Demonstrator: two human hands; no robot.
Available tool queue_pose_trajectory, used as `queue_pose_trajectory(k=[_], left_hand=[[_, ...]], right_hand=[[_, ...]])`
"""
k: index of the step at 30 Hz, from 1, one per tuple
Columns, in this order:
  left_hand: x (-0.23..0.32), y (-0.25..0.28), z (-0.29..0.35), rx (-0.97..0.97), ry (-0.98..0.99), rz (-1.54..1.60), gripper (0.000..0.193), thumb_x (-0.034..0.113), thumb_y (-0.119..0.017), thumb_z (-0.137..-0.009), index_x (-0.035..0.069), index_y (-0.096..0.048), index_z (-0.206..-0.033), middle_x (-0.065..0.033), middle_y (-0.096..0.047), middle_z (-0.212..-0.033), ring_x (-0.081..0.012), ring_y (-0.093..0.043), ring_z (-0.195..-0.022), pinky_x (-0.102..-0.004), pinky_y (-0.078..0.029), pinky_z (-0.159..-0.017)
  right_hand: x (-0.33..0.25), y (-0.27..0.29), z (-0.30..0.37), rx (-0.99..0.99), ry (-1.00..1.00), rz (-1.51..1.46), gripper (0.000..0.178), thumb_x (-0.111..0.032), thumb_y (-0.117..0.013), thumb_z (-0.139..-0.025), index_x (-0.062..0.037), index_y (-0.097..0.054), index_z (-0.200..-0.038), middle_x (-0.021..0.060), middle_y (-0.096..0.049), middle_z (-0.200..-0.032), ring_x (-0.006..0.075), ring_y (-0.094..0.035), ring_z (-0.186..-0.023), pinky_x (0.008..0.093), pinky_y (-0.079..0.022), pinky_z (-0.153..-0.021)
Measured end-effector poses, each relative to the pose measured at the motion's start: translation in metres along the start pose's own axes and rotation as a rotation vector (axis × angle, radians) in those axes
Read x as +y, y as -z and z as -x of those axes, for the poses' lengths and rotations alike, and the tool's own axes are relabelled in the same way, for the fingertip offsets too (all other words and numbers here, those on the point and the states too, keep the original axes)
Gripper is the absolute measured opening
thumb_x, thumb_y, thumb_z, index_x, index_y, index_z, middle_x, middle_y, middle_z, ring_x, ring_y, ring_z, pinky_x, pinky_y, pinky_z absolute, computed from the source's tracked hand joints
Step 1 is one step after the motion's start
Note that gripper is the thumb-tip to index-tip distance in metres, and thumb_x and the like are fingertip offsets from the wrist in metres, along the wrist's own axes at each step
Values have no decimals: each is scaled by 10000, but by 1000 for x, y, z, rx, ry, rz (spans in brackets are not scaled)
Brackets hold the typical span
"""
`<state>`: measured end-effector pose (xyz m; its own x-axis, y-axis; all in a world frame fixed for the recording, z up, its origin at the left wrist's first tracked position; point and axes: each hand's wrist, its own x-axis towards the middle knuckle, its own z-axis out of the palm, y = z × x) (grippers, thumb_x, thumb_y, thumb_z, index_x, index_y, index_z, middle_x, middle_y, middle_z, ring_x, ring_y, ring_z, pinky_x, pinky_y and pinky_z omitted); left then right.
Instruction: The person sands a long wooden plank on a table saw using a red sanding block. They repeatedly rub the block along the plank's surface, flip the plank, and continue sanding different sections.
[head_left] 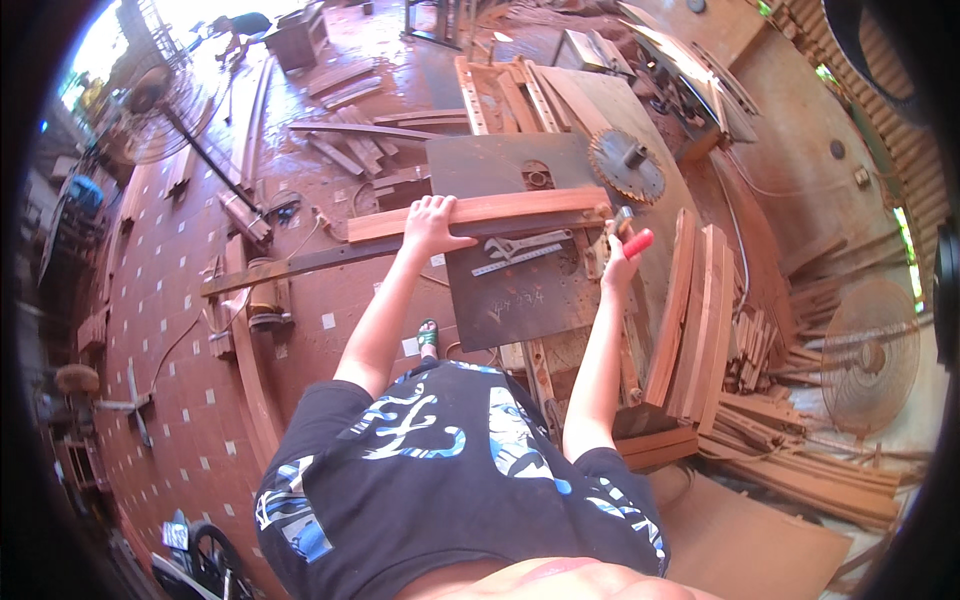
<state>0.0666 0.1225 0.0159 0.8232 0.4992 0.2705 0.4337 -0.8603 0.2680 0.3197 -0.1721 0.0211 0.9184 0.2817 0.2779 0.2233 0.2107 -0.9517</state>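
Note:
A reddish wooden plank (510,206) lies across the dark metal machine table (520,315), along a long dark bar (320,261). My left hand (430,226) rests over the plank's left part, fingers bent over it and thumb stretched to the right. At the plank's right end my right hand (620,262) is closed round a tool with a red handle (638,244); its exact kind is unclear. Between my hands, an adjustable wrench (528,243) lies just beyond a steel ruler (517,260). A toothed circular saw blade (626,166) sits past the plank's right end.
Long timber pieces (688,310) stand close to my right forearm, with stacked boards (800,470) behind them. A floor fan (871,355) is at the far right. Loose boards (345,150) lie on the tiled floor ahead left. Another person (240,27) is far off, upper left.

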Motion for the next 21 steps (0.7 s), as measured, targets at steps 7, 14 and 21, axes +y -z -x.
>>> queue_pose_trajectory(k=[7, 14, 21], left_hand=[[31, 0, 51, 111, -40, 16, 951, 700, -845, -640, 62, -624, -1310, -126, -649, -1255, -308, -573, -1230, -441, -412, -1091], [63, 17, 105, 18, 13, -39, 950, 729, -824, -645, 64, -625, -1293, -148, -660, -1220, -332, -588, -1207, -471, -425, -1052], [64, 8, 115, 66, -8, 7, 984, 737, -814, -659, 56, -610, -1340, -144, -639, -1255, -323, -569, -1260, -460, -394, -1125]], right_hand=[[-7, 46, 36, -19, 62, 42, 383, 9, -578, -942, 29, -638, -1320, 83, -702, -1260, 189, -622, -1213, 327, -398, -1112], [-42, 59, 94, 53, -33, -21, 433, -5, -603, -925, 27, -621, -1357, 94, -696, -1273, 191, -619, -1223, 336, -404, -1115], [-61, 72, 97, -30, -86, 5, 513, -20, -592, -942, 36, -534, -1449, 139, -675, -1320, 232, -636, -1234, 356, -416, -1134]])
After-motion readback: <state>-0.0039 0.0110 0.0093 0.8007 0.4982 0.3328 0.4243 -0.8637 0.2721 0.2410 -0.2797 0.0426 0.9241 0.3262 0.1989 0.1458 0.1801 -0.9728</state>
